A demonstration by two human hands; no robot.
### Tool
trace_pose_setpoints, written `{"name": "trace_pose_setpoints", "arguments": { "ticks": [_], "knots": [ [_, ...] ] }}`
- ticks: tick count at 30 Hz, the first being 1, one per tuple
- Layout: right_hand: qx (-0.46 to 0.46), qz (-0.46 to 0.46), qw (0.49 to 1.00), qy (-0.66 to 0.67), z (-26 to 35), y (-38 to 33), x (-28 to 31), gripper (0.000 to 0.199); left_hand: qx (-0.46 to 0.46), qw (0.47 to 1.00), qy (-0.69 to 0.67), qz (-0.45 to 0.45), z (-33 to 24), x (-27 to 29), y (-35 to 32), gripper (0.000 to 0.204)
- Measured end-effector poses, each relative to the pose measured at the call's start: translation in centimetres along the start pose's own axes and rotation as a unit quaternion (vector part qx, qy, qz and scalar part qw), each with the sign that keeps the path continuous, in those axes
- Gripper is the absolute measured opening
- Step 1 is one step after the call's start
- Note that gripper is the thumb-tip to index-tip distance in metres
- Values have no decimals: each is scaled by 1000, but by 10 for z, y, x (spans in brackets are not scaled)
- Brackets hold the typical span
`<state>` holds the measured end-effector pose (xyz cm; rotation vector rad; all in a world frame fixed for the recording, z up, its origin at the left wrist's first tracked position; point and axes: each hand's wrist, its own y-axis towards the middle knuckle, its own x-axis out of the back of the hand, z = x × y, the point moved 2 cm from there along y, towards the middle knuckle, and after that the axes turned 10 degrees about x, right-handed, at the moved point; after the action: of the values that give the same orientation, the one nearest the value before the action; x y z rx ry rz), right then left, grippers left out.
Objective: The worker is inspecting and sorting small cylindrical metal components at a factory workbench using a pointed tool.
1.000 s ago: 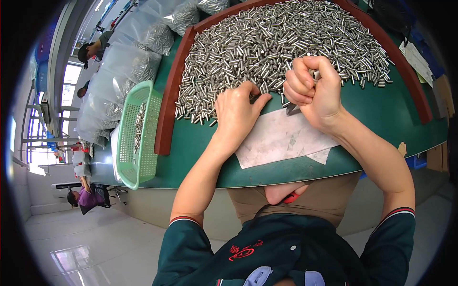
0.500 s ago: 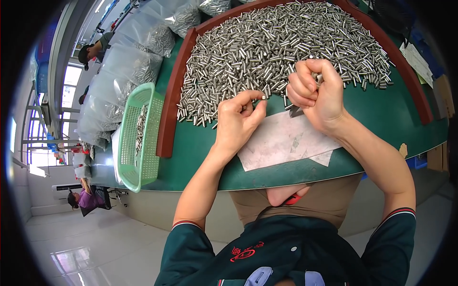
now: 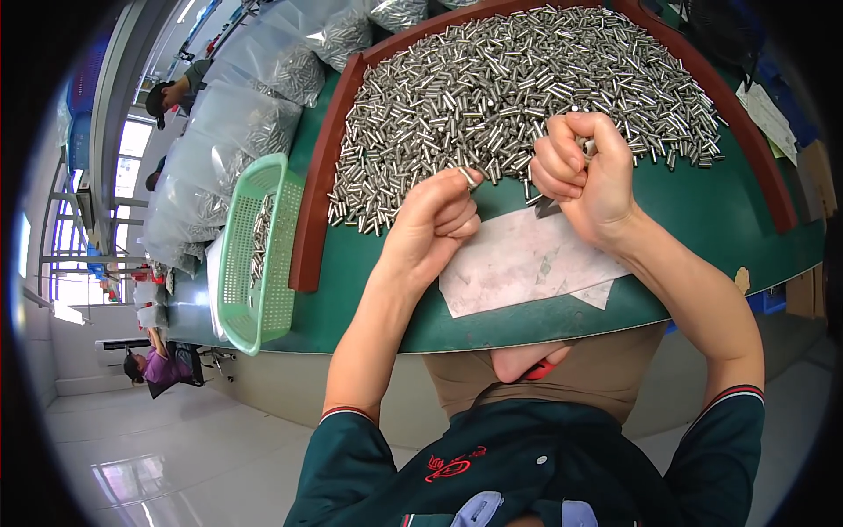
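A wide heap of short silvery metal pins (image 3: 492,79) covers the far part of the green table (image 3: 369,290). At the heap's near edge, my left hand (image 3: 435,220) pinches one metal pin (image 3: 470,178) by the fingertips, its other fingers curled in. My right hand (image 3: 584,176) is closed in a fist to the right. A dark, flat, pointed metal piece (image 3: 546,209) sticks out below that fist, and a bit of metal shows at the curled index finger; most of what it holds is hidden. Under both hands lies a smudged whitish sheet (image 3: 518,268).
A dark red raised border (image 3: 318,202) frames the heap. To its left stands a light green perforated basket (image 3: 281,299) holding some pins. Clear plastic bags (image 3: 228,132) of metal parts line the far left. Another person (image 3: 162,362) sits in the left background.
My left hand has rolled over and its fingers have curled in; the pin between its fingertips now shows lengthwise rather than end-on. My right hand has hardly moved.
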<state>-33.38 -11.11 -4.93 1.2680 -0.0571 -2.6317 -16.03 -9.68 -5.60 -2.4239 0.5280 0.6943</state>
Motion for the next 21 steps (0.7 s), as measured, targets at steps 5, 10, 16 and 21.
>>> {"name": "trace_pose_setpoints", "arguments": {
  "ticks": [5, 10, 16, 21],
  "knots": [
    [1, 0, 1000, -5, -2, 1, -1, 32, 62, 980, -183, 52, 0, 12, -2, 16],
    [1, -3, 1000, -10, -3, 2, 1, 31, 37, 984, -170, 24, -4, 7, -5, 16],
    [-7, -3, 1000, -10, -5, 3, 2, 31, -102, 972, 158, -142, -6, 1, -1, 14],
    [-7, -4, 1000, -10, -5, 3, 1, 30, -325, 623, 669, -242, 3, -7, 9, 19]
  ]
}}
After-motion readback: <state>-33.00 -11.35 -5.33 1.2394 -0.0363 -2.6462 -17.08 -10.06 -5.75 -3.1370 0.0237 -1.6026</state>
